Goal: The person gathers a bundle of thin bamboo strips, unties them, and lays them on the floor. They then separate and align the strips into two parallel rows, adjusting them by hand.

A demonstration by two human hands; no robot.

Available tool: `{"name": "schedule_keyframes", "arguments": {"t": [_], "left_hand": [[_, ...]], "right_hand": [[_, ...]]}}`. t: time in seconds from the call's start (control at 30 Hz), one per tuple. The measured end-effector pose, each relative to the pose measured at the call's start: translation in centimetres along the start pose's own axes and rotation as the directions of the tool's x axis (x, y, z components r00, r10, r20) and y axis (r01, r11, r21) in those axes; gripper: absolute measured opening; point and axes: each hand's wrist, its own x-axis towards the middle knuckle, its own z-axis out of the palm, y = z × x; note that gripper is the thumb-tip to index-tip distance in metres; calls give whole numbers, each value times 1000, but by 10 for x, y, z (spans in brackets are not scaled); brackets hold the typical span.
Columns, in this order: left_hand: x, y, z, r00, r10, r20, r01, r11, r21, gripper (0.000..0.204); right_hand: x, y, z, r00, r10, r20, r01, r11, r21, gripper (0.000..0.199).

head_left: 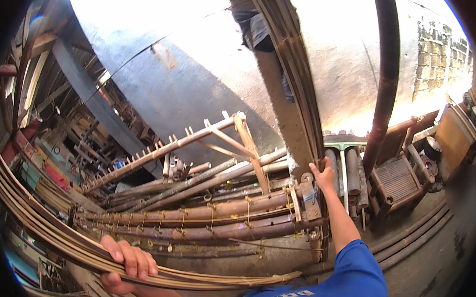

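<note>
Holding: left hand point(130, 262), wrapped round strips point(209, 282), best held bunched; right hand point(325, 177), at upright slats point(295, 52), grip unclear from here.

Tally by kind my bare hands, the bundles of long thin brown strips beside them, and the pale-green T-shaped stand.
Bare hands: 2 (left hand, right hand)
Long thin brown strip bundles: 2 (held bundle, upright bundle)
Pale-green T-shaped stand: 1
Total: 5

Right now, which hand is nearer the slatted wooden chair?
Right: the right hand is left of the chair; the left hand is much farther left and lower.
</note>
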Motion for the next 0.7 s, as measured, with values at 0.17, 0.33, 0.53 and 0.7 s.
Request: {"name": "schedule_keyframes", "arguments": {"t": [0.17, 0.33, 0.53, 0.7], "left_hand": [[-40, 37, -49, 954, 53, -296, -9, 989, 147, 38], [-109, 84, -129, 806, 92, -585, -2, 988, 153, 34], [-190, 115, -233, 604, 178, -777, 29, 969, 245, 29], [-253, 158, -301, 648, 140, -749, -10, 984, 175, 37]], "right_hand": [[-7, 15, -2, 993, -109, -49, 104, 989, -102, 90], [-72, -50, -8, 931, -172, -322, 132, 981, -143, 90], [-222, -167, 29, 970, -151, -192, 229, 836, 499, 56], [-410, -298, 152, 854, -229, 467, -75, 834, 547, 37]]}}
